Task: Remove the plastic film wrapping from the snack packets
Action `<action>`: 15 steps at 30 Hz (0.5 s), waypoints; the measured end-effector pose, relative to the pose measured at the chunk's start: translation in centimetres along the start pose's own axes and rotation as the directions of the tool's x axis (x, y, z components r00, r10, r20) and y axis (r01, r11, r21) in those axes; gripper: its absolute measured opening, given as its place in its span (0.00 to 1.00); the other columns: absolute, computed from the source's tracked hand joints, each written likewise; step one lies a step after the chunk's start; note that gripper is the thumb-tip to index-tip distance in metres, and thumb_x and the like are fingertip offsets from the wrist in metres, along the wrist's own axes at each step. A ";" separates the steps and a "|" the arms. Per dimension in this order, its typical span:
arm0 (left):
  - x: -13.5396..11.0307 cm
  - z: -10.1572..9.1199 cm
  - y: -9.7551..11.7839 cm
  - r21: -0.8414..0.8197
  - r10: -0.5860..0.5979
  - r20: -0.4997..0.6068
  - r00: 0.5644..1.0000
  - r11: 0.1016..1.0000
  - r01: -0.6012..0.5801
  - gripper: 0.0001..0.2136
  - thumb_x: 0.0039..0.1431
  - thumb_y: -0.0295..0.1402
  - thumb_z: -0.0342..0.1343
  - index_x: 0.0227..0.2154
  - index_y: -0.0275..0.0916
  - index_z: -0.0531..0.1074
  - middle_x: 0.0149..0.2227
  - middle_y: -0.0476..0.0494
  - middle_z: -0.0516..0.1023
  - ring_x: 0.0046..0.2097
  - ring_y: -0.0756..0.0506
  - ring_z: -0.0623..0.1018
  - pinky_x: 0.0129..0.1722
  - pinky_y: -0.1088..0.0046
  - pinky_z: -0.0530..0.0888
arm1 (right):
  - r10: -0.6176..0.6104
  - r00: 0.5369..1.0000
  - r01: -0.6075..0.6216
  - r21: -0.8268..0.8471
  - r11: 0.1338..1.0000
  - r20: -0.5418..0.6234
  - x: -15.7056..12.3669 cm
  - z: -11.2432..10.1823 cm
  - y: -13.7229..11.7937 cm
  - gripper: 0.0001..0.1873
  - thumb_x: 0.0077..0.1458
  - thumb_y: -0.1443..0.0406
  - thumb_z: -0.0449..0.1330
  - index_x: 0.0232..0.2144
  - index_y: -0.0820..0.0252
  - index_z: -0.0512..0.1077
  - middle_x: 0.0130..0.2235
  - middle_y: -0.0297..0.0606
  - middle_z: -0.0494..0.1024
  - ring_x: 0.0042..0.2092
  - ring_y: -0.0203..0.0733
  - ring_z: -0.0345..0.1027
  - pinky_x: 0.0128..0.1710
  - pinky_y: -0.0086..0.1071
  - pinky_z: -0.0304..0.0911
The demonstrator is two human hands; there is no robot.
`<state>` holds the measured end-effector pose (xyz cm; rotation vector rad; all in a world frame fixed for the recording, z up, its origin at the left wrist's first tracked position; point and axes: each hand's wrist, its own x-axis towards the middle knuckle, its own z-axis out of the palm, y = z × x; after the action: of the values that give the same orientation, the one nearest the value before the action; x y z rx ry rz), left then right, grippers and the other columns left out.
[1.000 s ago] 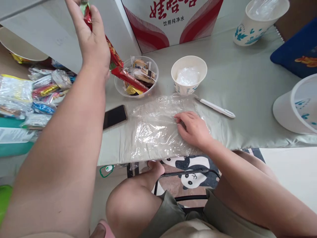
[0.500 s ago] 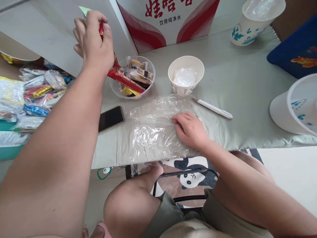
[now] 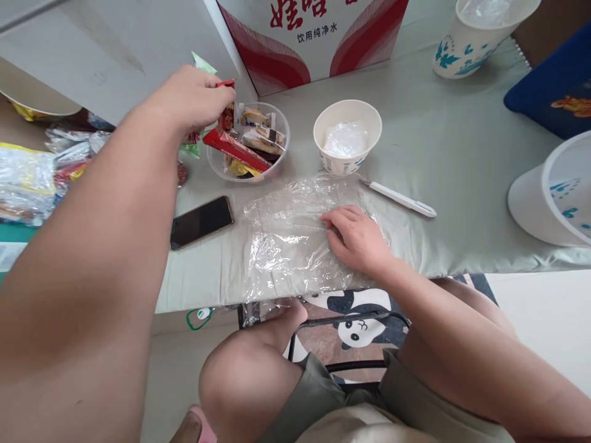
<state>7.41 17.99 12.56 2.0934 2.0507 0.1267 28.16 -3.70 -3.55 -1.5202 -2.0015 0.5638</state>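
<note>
The left hand (image 3: 196,95) pinches a red packet (image 3: 226,117) at the ten o'clock side of a clear snack tub (image 3: 289,136); the right hand (image 3: 357,240), loosely curved with thumb and index apart, rests on clear film (image 3: 286,246) at its three o'clock side; from the film, a phone (image 3: 203,223) lies at nine o'clock, a paper cup (image 3: 342,165) stands at one.

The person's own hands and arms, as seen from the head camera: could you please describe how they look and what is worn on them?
The left hand and right hand are ungloved, with no ring or watch visible, though some fingers are hidden. The left arm and right arm show no sleeves in view.
</note>
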 end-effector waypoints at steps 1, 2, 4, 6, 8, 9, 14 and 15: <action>0.1 0.0 -0.2 -0.024 0.015 -0.016 1.000 1.000 -0.016 0.11 0.63 0.38 0.55 0.31 0.38 0.78 0.23 0.52 0.53 0.27 0.53 0.55 0.34 0.68 0.62 | 0.000 1.000 0.000 0.001 1.000 0.000 0.0 0.0 0.0 0.14 0.64 0.68 0.52 0.46 0.58 0.75 0.43 0.44 0.84 0.52 0.53 0.74 0.50 0.45 0.70; 0.2 0.1 -0.5 -0.051 0.036 -0.056 0.998 0.998 -0.039 0.11 0.62 0.37 0.56 0.33 0.37 0.80 0.23 0.52 0.53 0.26 0.53 0.54 0.33 0.69 0.60 | 0.000 1.000 0.000 0.003 1.000 0.001 0.0 0.0 0.0 0.14 0.64 0.68 0.52 0.46 0.58 0.75 0.43 0.44 0.83 0.51 0.53 0.74 0.50 0.45 0.69; 0.5 0.2 -1.0 -0.111 0.054 -0.136 0.989 0.991 -0.070 0.12 0.62 0.34 0.56 0.41 0.35 0.83 0.24 0.51 0.59 0.27 0.53 0.58 0.33 0.70 0.61 | -0.001 1.000 0.001 0.005 1.000 0.004 0.0 0.0 0.0 0.14 0.64 0.68 0.51 0.46 0.59 0.75 0.43 0.44 0.83 0.51 0.53 0.74 0.51 0.46 0.69; 0.7 0.3 -1.3 -0.164 0.022 -0.151 0.988 0.985 -0.047 0.15 0.64 0.32 0.55 0.47 0.34 0.83 0.27 0.49 0.66 0.29 0.53 0.62 0.35 0.71 0.64 | -0.006 1.000 0.006 0.007 1.000 0.002 0.1 0.0 0.1 0.14 0.64 0.68 0.51 0.46 0.60 0.75 0.43 0.44 0.84 0.52 0.53 0.74 0.51 0.46 0.69; 0.8 0.4 -1.3 -0.179 -0.012 -0.108 0.994 0.984 -0.007 0.14 0.63 0.32 0.58 0.46 0.34 0.84 0.28 0.49 0.68 0.30 0.52 0.62 0.39 0.69 0.68 | -0.012 1.000 0.012 0.007 1.000 -0.002 0.1 0.0 0.1 0.15 0.64 0.68 0.51 0.46 0.60 0.75 0.44 0.44 0.84 0.52 0.53 0.74 0.52 0.46 0.70; 0.8 0.4 -1.2 -0.167 -0.026 -0.074 0.997 0.986 0.013 0.13 0.63 0.33 0.60 0.45 0.35 0.84 0.27 0.49 0.67 0.30 0.52 0.62 0.41 0.67 0.70 | -0.011 1.000 0.011 0.006 1.000 -0.001 0.1 0.0 0.1 0.15 0.64 0.68 0.51 0.46 0.60 0.75 0.44 0.44 0.84 0.52 0.53 0.73 0.52 0.46 0.70; 1.3 0.6 -0.6 -0.132 -0.083 0.027 0.996 0.988 0.086 0.08 0.60 0.34 0.64 0.40 0.37 0.84 0.27 0.49 0.69 0.30 0.51 0.64 0.49 0.59 0.73 | -0.001 1.000 0.001 0.006 1.000 0.007 0.0 0.0 0.1 0.14 0.64 0.68 0.51 0.46 0.59 0.75 0.44 0.44 0.83 0.52 0.53 0.73 0.51 0.45 0.69; 1.3 0.6 -0.6 -0.130 -0.104 0.056 0.993 0.985 0.111 0.07 0.59 0.33 0.65 0.37 0.37 0.84 0.27 0.49 0.69 0.30 0.50 0.64 0.50 0.57 0.74 | -0.003 1.000 0.003 0.005 1.000 0.004 0.0 0.1 0.1 0.14 0.64 0.68 0.51 0.46 0.59 0.75 0.44 0.44 0.83 0.52 0.53 0.73 0.51 0.46 0.69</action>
<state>6.99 19.29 11.76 1.8853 2.0615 0.1876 28.18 -3.70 -3.64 -1.5140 -2.0035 0.5714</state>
